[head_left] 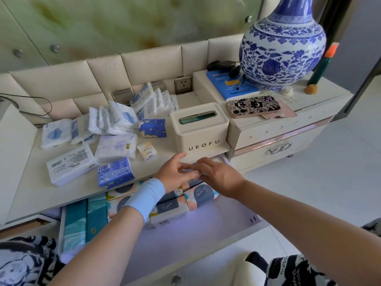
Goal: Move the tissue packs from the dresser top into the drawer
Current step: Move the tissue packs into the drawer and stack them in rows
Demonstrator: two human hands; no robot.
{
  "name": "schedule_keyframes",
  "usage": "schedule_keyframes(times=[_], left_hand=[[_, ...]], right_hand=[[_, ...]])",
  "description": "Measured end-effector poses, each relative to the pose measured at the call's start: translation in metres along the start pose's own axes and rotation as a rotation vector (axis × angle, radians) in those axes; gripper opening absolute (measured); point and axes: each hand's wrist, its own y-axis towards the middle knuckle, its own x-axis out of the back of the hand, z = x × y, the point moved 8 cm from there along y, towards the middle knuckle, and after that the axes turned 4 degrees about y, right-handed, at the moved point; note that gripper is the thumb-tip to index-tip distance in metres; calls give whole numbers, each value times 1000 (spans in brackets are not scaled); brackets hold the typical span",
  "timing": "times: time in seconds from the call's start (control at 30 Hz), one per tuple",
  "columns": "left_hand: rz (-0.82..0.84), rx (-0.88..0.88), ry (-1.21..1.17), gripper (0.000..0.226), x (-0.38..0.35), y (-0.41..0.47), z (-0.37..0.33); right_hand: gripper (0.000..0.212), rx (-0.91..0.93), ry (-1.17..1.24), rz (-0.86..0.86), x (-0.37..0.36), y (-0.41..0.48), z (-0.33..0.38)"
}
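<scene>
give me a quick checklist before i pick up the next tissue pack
1. Drawer open: ok, pulled well out.
2. Room in drawer: ok, bare floor on its right side.
3. Left hand and right hand free: ok, fingers straight over the stored packs.
4. Next pack reachable: ok, blue pack lies uncovered at the top's front edge.
5. Dresser top cleared: not ok, many tissue packs lie on it.
6. UEOFU tissue box out of the way: cannot tell, it stands just above the hands.
</scene>
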Motion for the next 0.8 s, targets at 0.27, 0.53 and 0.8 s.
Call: schedule_keyframes(times=[0.27, 0.53, 0.8], left_hand=[[-251, 52, 956, 64, 67, 23, 26], [-296, 29, 876, 69, 69, 38, 17], [-307, 77, 714, 47, 74, 40, 32]], right_hand=[[19, -98, -332, 396, -1, -66, -61], [39, -317, -460, 554, -39, -63, -69], [45, -420, -335, 564, -46, -52, -83]])
